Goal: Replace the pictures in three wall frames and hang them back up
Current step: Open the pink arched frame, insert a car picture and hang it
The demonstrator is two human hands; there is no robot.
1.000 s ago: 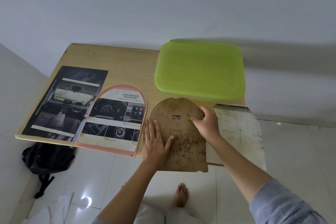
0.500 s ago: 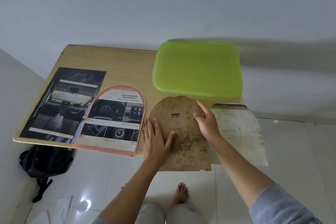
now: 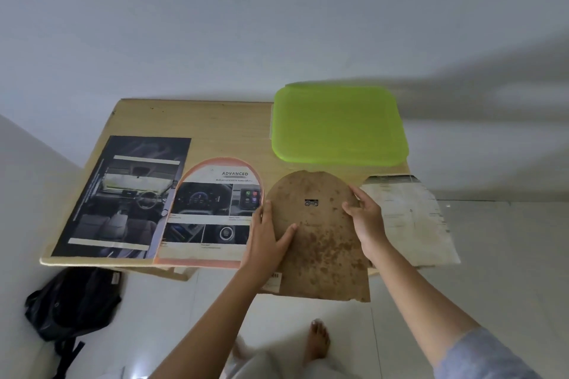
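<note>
The left hand is lying flat on the arched brown backing board, fingers straight and thumb spread. The right hand is pinching the board's right edge, thumb on top. The board is overhanging the front edge of the wooden table, between an arched pink frame just beside it on the left and a pale printed sheet on the right. A green-lidded container is sitting behind.

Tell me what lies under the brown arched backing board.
A pale sheet with a barcode peeks out at the board's lower left edge. The board covers the rest of it.
</note>
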